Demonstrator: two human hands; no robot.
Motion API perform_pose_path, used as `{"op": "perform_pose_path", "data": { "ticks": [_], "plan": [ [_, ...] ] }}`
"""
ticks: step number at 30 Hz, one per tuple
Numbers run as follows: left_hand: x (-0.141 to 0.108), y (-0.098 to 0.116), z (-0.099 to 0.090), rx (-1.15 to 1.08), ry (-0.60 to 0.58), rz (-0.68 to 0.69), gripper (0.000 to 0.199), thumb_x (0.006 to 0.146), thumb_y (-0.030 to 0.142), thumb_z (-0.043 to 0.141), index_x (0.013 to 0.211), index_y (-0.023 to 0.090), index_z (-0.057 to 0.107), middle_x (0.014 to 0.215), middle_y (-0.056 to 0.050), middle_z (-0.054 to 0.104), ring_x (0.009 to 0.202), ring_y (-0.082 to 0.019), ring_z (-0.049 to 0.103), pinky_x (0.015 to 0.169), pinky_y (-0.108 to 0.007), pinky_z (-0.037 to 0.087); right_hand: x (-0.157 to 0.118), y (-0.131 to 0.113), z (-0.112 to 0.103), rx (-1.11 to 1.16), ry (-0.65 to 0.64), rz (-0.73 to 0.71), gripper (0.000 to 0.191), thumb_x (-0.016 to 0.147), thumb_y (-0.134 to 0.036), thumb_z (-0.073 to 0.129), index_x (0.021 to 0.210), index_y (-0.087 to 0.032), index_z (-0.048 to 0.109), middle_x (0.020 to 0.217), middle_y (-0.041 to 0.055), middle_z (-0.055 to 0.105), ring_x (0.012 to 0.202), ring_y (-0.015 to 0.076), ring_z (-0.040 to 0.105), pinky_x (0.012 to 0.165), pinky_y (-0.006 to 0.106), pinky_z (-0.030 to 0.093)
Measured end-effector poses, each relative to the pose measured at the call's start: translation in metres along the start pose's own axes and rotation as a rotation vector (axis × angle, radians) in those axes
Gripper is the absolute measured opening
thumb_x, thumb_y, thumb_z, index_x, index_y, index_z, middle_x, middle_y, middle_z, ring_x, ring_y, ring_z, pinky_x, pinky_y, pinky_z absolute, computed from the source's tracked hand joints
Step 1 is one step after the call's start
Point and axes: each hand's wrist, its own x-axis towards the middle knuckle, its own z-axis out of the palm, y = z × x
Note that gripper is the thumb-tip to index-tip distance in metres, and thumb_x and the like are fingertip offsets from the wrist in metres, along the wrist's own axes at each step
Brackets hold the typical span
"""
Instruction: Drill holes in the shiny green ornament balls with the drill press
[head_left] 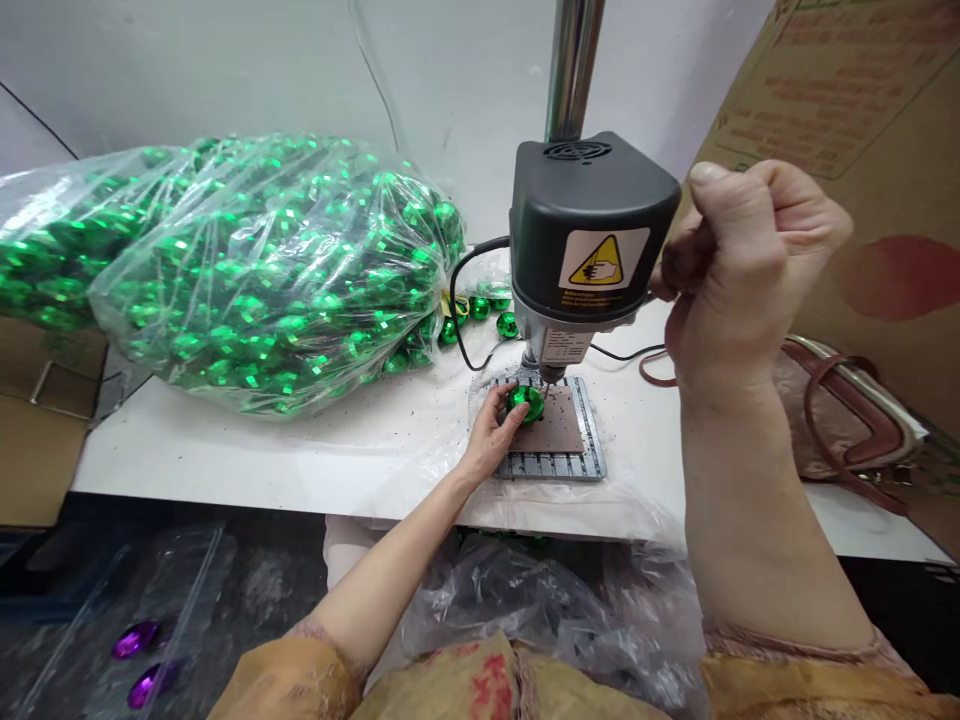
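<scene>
My left hand point(491, 433) grips a shiny green faceted ball point(526, 403), fingers and thumb around its left side. The ball is at the brown board point(559, 425) on the slotted metal base point(555, 465) of a small drill press point(596, 225). Just right of the ball, the drill chuck point(553, 373) points down, its bit close to the ball; whether they touch I cannot tell. Raised at the right side of the black motor housing, my right hand point(750, 250) is closed in a fist by the feed lever, whose grip is mostly hidden behind the fingers.
A big clear bag point(285, 270) of green faceted balls lies on the white table point(262, 455) at left. Loose green balls point(507, 324) sit behind the press. A handbag point(855, 410) and a tall cardboard box point(862, 150) stand at right. Purple pieces point(135, 639) lie low at left.
</scene>
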Motion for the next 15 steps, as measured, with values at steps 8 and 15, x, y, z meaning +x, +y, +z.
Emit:
{"op": "perform_pose_path", "data": {
  "ticks": [8, 15],
  "plan": [
    [0.0053, -0.0007, 0.0019, 0.039, -0.044, 0.015, 0.055, 0.087, 0.060, 0.066, 0.125, 0.021, 0.063, 0.121, -0.010, 0.066, 0.113, -0.025, 0.064, 0.102, -0.040, 0.051, -0.0006, 0.0009, 0.0000, -0.036, 0.005, -0.021, 0.041, 0.081, -0.020, 0.062, 0.054, -0.022, 0.030, 0.043, -0.0089, 0.034, 0.035, 0.0032, 0.029, 0.034, 0.020, 0.021],
    [0.0041, 0.0001, 0.0043, 0.126, -0.027, 0.062, 0.048, 0.082, 0.050, 0.077, 0.122, 0.024, 0.068, 0.123, -0.011, 0.069, 0.133, -0.034, 0.055, 0.112, -0.049, 0.044, -0.0018, -0.0009, 0.0013, -0.008, 0.015, -0.022, 0.040, 0.079, -0.023, 0.065, 0.054, -0.024, 0.034, 0.044, -0.0076, 0.035, 0.036, 0.0063, 0.030, 0.032, 0.026, 0.017]
  ]
}}
